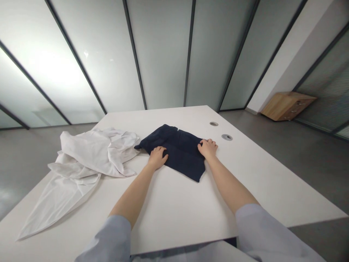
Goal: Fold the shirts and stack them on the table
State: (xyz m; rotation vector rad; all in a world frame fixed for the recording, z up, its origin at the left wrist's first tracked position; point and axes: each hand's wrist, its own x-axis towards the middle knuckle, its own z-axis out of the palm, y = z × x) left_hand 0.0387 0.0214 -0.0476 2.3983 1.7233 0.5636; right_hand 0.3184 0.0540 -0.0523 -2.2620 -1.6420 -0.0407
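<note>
1. Cloth (182, 151), dark navy and matt, lies mid-scene on the smooth white table (174, 214). On my feed it shows as a flattish, irregular shape with straight edges, faint creases and a small notch in its far edge.
2. Orientation: I read its long axis as running from far left to near right. A narrow tip points left; a blunter corner points near and right.
3. Left hand (157, 157): on the cloth's near-left edge, back upward. I note fingers close together and bent, thumb set apart to the right. I cannot tell whether they pinch any fabric.
4. Right hand (208, 148): on the right edge, fingers slightly spread and curled, thumb on the left. Here too I cannot tell whether the edge is pinched.
5. White fabric (89, 153): left of the cloth, loosely crumpled, one long panel tapering towards near left. I cannot confirm contact with the navy tip.
6. Surroundings: I record two round grommets (227, 137) set in the table's far right and a wood-grained cabinet (283, 105) beyond.
</note>
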